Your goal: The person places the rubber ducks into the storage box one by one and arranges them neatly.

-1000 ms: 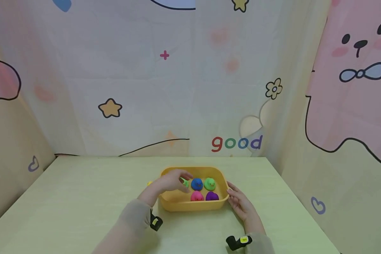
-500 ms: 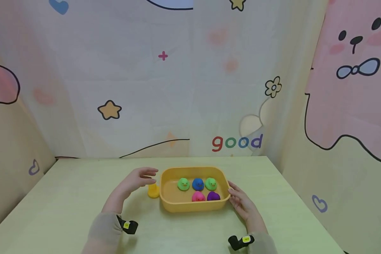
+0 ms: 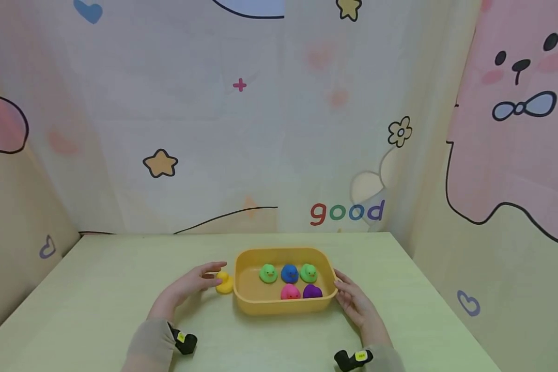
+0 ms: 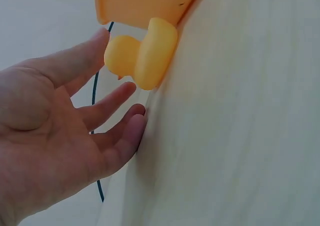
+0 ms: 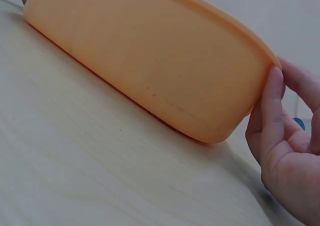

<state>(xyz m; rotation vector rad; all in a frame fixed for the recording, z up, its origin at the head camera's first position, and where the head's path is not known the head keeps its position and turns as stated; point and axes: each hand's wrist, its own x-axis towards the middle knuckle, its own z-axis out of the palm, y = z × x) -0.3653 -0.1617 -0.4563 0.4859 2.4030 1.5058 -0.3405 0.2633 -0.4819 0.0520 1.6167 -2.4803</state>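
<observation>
A yellow rubber duck (image 3: 224, 283) stands on the table just left of the yellow plastic tub (image 3: 283, 307). My left hand (image 3: 192, 283) is beside this duck. In the left wrist view the thumb and fingers (image 4: 112, 106) are spread around its near side, without a grip on it. My right hand (image 3: 357, 305) holds the tub's right end, thumb and fingers at the rim in the right wrist view. Inside the tub sit a green duck (image 3: 268, 274), a blue duck (image 3: 290, 274), another green duck (image 3: 309, 273), a pink duck (image 3: 290, 292) and a purple duck (image 3: 312, 292).
The pale wooden table (image 3: 121, 289) runs back to a cloth backdrop (image 3: 204, 129) printed with cartoon figures. Black cameras (image 3: 186, 342) are strapped to both wrists. The tub's front wall partly hides the pink and purple ducks.
My left hand has moved left out of the tub, then lowered beside the yellow duck. The ducks in the tub keep their places. My right hand stays at the tub's right end.
</observation>
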